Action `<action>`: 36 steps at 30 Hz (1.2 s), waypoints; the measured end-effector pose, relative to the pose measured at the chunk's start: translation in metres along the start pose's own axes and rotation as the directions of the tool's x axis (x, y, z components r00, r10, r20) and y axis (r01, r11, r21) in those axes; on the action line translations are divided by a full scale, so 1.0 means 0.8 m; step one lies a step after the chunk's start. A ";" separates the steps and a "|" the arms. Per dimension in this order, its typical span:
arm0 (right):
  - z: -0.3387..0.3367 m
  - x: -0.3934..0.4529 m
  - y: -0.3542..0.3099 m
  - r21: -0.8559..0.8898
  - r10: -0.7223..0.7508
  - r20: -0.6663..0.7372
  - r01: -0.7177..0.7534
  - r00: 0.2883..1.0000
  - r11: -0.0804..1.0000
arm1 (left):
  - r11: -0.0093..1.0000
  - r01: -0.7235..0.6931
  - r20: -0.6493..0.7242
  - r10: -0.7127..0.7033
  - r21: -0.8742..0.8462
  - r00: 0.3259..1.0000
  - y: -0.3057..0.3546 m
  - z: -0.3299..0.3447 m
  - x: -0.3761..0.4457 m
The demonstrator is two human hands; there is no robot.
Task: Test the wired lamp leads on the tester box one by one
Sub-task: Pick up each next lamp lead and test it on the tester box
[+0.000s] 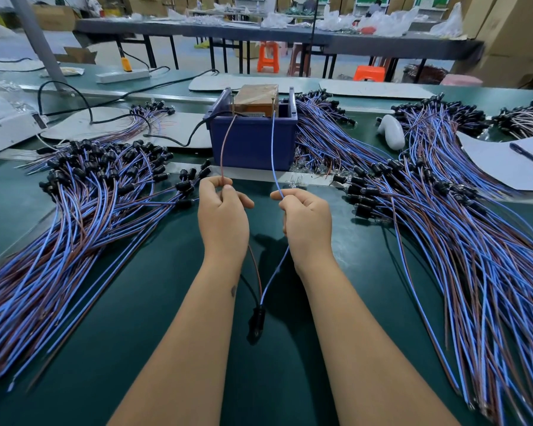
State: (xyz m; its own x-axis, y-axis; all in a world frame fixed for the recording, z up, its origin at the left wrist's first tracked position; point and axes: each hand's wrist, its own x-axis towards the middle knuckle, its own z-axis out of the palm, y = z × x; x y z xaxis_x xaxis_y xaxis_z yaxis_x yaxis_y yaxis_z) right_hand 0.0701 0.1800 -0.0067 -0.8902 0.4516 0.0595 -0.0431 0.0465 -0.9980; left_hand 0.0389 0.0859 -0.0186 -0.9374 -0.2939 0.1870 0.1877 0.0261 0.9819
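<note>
The brown wire point(225, 149) is pinched by the left hand point(222, 210) — the blue wire point(274, 155) by the right hand point(305, 216) — both reaching the tester box point(253, 130).

A dark green bench point(154, 302) carries everything. Toward its far side stands a blue bin point(253, 139) holding a brown tester box point(259, 98). Left of the bin lies a heap of blue-and-brown lamp leads point(83, 204) with black sockets; right of it a larger heap point(428, 216) fans out. Beyond that heap, right of the bin, rest a white object point(391, 132) and a pale sheet point(505, 161) with a pen point(530, 156). Behind the bin to the left sits a white power strip point(122, 76).
</note>
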 end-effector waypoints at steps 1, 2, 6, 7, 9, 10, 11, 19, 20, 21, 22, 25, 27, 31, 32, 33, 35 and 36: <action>0.000 0.000 0.000 -0.004 0.000 -0.001 0.000 1.000 1.000 | 1.000 0.001 -0.003 -0.001 -0.004 1.000 0.000 -0.001 0.000; 0.000 0.000 0.000 -0.005 0.000 -0.002 0.000 1.000 1.000 | 1.000 0.003 -0.006 -0.003 -0.006 1.000 0.000 -0.001 0.000; 0.000 0.000 0.001 -0.006 0.000 0.002 0.000 1.000 1.000 | 1.000 0.022 -0.018 -0.022 -0.007 1.000 0.001 -0.001 0.000; 0.000 0.000 0.001 -0.008 0.000 0.002 0.000 1.000 1.000 | 1.000 0.024 -0.025 -0.024 -0.013 0.999 0.001 -0.001 0.000; 0.000 0.000 0.001 -0.010 0.000 -0.003 0.000 1.000 1.000 | 0.999 0.024 -0.041 -0.026 -0.030 0.999 0.001 -0.002 0.000; 0.000 0.000 0.001 -0.009 -0.001 -0.006 0.001 1.000 1.000 | 0.999 0.026 -0.048 -0.027 -0.038 0.998 0.001 -0.003 0.000; 0.000 0.001 0.001 -0.008 -0.002 -0.008 0.002 1.000 1.000 | 0.999 0.028 -0.054 -0.030 -0.044 0.998 0.001 -0.003 0.000; -0.001 0.000 0.001 -0.001 -0.014 -0.018 0.014 1.000 1.000 | 0.999 0.035 -0.067 -0.038 -0.042 0.997 0.002 -0.003 0.000; -0.001 0.000 0.002 -0.001 -0.016 -0.017 0.016 1.000 1.000 | 0.998 0.034 -0.063 -0.037 -0.044 0.997 0.002 -0.002 0.000; -0.001 0.000 0.002 0.002 -0.018 -0.013 0.018 1.000 1.000 | 0.998 0.033 -0.058 -0.035 -0.047 0.998 0.003 -0.002 0.000; -0.002 0.000 0.003 0.005 -0.020 -0.008 0.020 1.000 1.000 | 0.998 0.030 -0.052 -0.033 -0.049 0.998 0.003 -0.002 0.000; -0.003 -0.001 0.003 0.015 -0.028 -0.007 0.028 1.000 0.999 | 0.998 0.030 -0.043 -0.032 -0.059 0.999 0.003 -0.001 -0.001; -0.003 -0.001 0.003 0.016 -0.034 -0.012 0.035 0.999 0.999 | 0.997 0.034 -0.039 -0.037 -0.069 0.999 0.003 -0.001 -0.001; -0.002 -0.001 0.003 0.015 -0.038 -0.016 0.038 0.999 0.999 | 0.997 0.034 -0.039 -0.037 -0.069 0.999 0.003 -0.001 0.000; -0.002 -0.001 0.003 0.015 -0.037 -0.016 0.037 0.999 0.999 | 0.997 0.033 -0.039 -0.036 -0.070 0.999 0.003 -0.001 0.000; -0.002 -0.001 0.003 0.015 -0.038 -0.014 0.038 0.999 0.999 | 0.997 0.034 -0.037 -0.037 -0.073 0.999 0.003 -0.002 -0.001; -0.002 -0.001 0.003 0.016 -0.039 -0.012 0.039 0.999 0.999 | 0.997 0.038 -0.032 -0.040 -0.073 0.999 0.003 -0.002 -0.001; -0.002 -0.001 0.003 0.017 -0.039 -0.012 0.039 0.999 0.999 | 0.997 0.043 -0.026 -0.045 -0.069 0.999 0.003 -0.003 -0.001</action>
State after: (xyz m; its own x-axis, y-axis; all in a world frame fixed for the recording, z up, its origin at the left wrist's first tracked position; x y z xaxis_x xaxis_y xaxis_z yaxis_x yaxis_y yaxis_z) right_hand 0.0710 0.1811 -0.0093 -0.8823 0.4603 0.0985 -0.0857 0.0486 -0.9951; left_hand 0.0405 0.0842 -0.0165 -0.9370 -0.3191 0.1420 0.1671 -0.0527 0.9845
